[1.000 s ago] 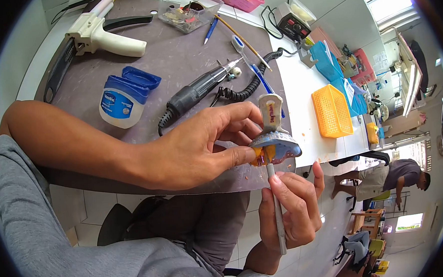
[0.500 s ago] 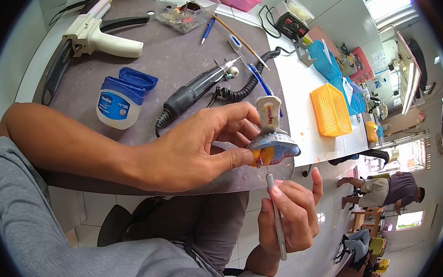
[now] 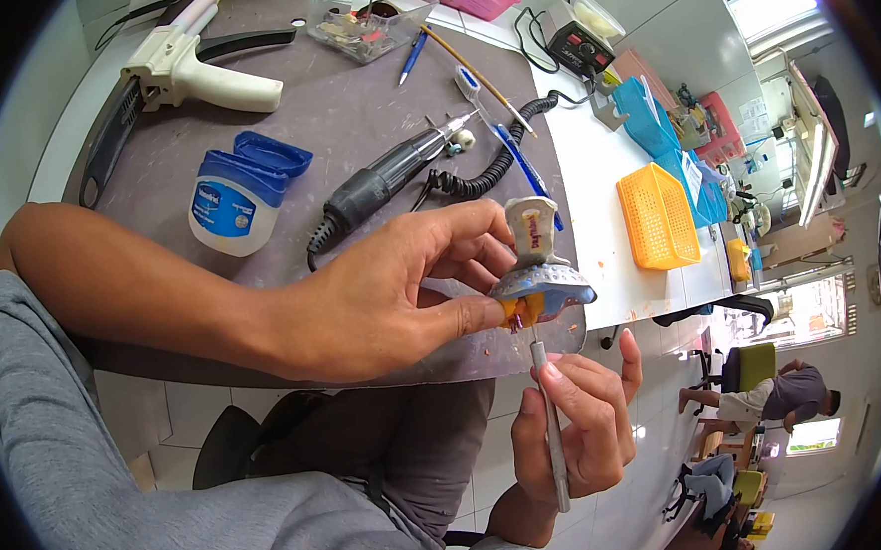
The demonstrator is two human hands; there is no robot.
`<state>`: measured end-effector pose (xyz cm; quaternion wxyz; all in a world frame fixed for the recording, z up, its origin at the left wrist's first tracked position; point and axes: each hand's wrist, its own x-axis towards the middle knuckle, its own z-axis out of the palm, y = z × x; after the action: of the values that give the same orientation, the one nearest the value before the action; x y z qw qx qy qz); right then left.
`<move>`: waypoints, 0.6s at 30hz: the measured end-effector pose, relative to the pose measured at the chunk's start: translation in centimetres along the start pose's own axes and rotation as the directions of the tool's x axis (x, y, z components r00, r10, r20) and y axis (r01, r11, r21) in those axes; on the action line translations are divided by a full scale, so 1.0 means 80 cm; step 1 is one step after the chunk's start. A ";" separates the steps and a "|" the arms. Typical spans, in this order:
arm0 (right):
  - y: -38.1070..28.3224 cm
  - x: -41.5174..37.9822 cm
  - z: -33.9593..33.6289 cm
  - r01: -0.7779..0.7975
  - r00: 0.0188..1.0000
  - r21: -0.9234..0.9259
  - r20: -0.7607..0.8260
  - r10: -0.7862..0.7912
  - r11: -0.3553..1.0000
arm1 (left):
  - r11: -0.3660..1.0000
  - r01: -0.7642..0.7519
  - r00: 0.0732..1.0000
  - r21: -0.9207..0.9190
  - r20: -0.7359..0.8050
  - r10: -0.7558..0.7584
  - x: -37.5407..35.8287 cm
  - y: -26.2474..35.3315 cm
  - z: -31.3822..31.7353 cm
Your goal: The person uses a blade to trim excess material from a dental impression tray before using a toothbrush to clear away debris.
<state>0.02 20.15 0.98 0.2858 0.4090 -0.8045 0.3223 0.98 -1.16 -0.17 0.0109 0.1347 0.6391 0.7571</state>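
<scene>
A metal impression tray [image 3: 534, 232] with blue and orange material inside is pinched between the thumb and fingers of my left hand [image 3: 382, 293]. Its flat handle points up. My right hand [image 3: 583, 422] holds a slim metal hand tool [image 3: 553, 433] like a pen, just below the tray. The tool's thin tip reaches up to the orange material [image 3: 530, 308]; whether it touches is too small to tell. Behind my left hand lie a black rotary handpiece [image 3: 381, 181] and a blue-and-white toothbrush [image 3: 506, 137].
A blue-lidded jar [image 3: 233, 204] stands near my left forearm. Farther back are a white dispensing gun [image 3: 196, 74], a clear box [image 3: 368, 25], and a control unit [image 3: 580, 47]. A yellow basket [image 3: 657, 216] sits at right. Another person [image 3: 790, 393] stands far off.
The tray in my left hand has shifted slightly to the left and down. The tool in my right hand stays near it. The distant person has moved a little.
</scene>
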 end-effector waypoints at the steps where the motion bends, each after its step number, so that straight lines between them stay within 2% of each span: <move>1: 0.001 -0.001 0.000 0.028 1.000 -0.010 0.012 -0.028 1.000 | 1.000 0.000 1.000 0.000 0.001 0.000 0.000 0.000 0.000; 2: 0.000 -0.002 0.001 0.028 1.000 -0.010 0.011 -0.028 1.000 | 1.000 0.009 1.000 -0.030 0.013 -0.009 0.000 0.000 0.000; 4: -0.002 -0.008 0.005 -0.010 0.994 -0.090 -0.106 0.000 0.996 | 0.998 0.017 1.000 -0.058 0.026 -0.015 0.001 -0.001 0.000; 7: -0.002 -0.015 0.010 -0.027 0.992 0.000 -0.120 0.027 1.000 | 0.999 -0.002 1.000 -0.035 0.017 0.002 0.001 -0.002 -0.001; 11: 0.000 -0.019 0.014 0.008 0.998 0.001 -0.065 -0.008 1.000 | 0.997 -0.033 0.999 -0.064 0.015 0.034 0.002 -0.005 0.000; 13: 0.007 -0.025 0.020 0.013 0.968 0.075 -0.249 0.006 0.997 | 0.994 -0.041 0.999 -0.099 0.014 0.043 0.003 -0.005 -0.001; 14: 0.011 -0.028 0.023 0.014 0.969 0.075 -0.248 0.005 0.997 | 0.990 0.000 1.000 -0.142 0.013 0.002 0.004 -0.006 -0.003; 16: 0.018 -0.035 0.032 -0.073 0.886 0.210 -0.436 0.160 0.975 | 0.982 0.043 0.999 -0.186 0.013 -0.042 0.005 -0.004 -0.004; 17: 0.018 -0.043 0.034 -0.072 0.886 0.213 -0.434 0.161 0.974 | 0.976 0.052 0.999 -0.213 0.009 -0.051 0.006 -0.004 -0.004; 18: 0.015 -0.055 0.034 -0.193 0.862 0.293 -0.405 0.304 0.936 | 0.969 0.060 0.998 -0.239 0.005 -0.061 0.006 -0.002 -0.005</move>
<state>0.68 20.75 -4.24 0.3654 0.2483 -0.7185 0.5372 0.41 -1.43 -0.26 0.0492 0.1120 0.5471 0.8281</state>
